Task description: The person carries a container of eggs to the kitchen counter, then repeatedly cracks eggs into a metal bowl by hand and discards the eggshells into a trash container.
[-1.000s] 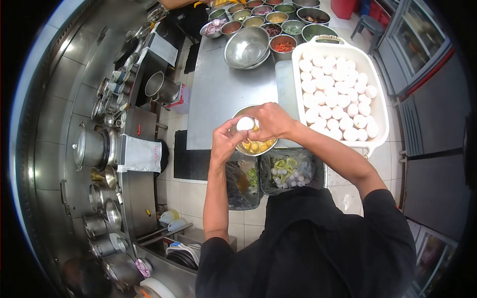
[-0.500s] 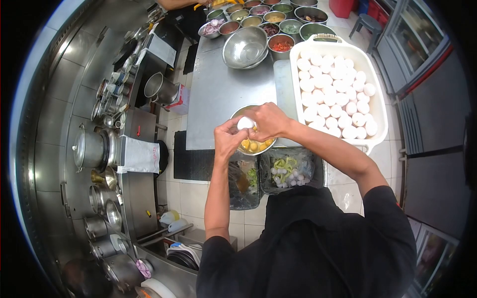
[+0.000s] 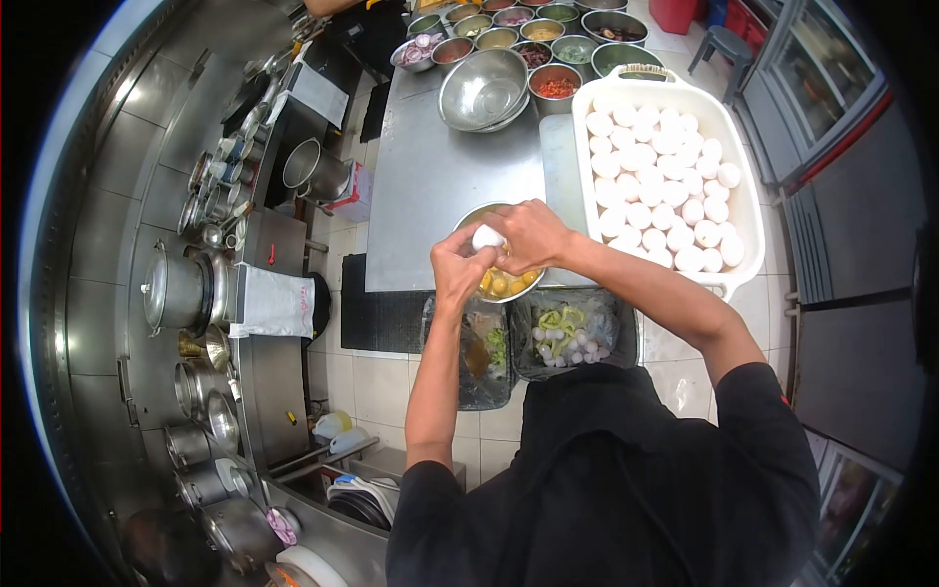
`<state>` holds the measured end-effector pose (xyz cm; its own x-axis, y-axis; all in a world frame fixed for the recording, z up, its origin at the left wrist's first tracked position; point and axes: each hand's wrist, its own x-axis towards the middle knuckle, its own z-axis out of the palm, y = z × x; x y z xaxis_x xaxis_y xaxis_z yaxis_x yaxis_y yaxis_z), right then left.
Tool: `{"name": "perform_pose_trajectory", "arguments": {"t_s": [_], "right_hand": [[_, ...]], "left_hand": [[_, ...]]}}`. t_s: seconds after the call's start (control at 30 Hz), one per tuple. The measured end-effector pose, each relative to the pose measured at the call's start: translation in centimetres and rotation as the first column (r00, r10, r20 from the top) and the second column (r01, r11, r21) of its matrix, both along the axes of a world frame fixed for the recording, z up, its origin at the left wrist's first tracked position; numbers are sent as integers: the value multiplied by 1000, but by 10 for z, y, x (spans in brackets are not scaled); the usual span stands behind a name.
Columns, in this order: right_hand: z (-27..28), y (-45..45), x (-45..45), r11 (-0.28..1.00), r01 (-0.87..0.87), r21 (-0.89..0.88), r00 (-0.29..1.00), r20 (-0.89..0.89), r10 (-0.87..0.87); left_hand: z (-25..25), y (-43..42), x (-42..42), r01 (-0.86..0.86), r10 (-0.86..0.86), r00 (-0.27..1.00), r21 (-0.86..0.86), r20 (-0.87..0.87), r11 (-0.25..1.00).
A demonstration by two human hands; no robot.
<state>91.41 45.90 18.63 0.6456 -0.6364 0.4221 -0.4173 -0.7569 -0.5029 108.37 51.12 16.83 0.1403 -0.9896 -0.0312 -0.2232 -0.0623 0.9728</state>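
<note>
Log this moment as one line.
left hand: holds egg | right hand: holds same egg | beneath: metal bowl with yolks | right: white tub of eggs

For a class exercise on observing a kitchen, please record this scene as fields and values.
Left hand: holding a white egg
Right hand: at the same egg, contact partly hidden
Below hands: metal bowl with yolks
Surface: metal table
Right side: white tub of eggs
Far end: more metal bowls, many filled
</note>
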Motion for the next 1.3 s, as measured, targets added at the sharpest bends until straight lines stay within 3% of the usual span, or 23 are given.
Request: {"name": "perform_pose_trajectory", "arguments": {"t_s": [0.3,0.4,0.5,0.6,0.7,0.8,0.9,0.97,1.03,1.07,1.1,1.2,1.27,1.3], "right_hand": [[2,-4,-6,999,-49,-3,999,0,49],[3,-10,-12,995,-97,-30,993,-69,95],[-1,-18,-16,992,-113,-51,977,-185,102],[1,-19,-20,999,-12,-40,973,-230,2],[22,1,-28,986,120,118,946,-316,-77],[46,49,-42,943,132,307,890,-454,24],[20,86,-53,891,147,431,826,-548,129],[-1,104,-62,855,196,480,847,-522,100],[-17,120,-61,777,221,590,956,-289,-53],[-7,122,-59,606,181,775,981,-182,-60],[-9,129,-53,610,205,765,979,-158,-130],[-22,152,-42,656,223,721,962,-53,-268],[-14,154,-39,724,174,668,960,48,-275],[-9,147,-46,698,192,690,967,-13,-253]], "left_hand": [[-26,-9,19,42,-41,999,-59,30,997],[-17,-6,26,153,-100,950,-162,294,975],[5,2,18,269,9,738,-307,675,913],[-1,6,18,252,228,626,-470,746,846],[12,29,9,-25,159,828,-248,538,968],[6,66,9,-46,69,937,-76,344,996],[-6,105,-2,224,-218,913,24,346,974],[-4,123,-21,304,-274,855,2,440,953],[-9,136,-34,371,-370,886,52,279,927],[-18,144,-39,363,-371,927,105,61,926],[-27,151,-45,363,-339,928,164,-157,917],[-32,159,-69,208,-216,964,-69,-154,976],[-33,159,-68,174,-136,881,44,-453,984],[-33,160,-64,166,-77,810,101,-581,981]]}}
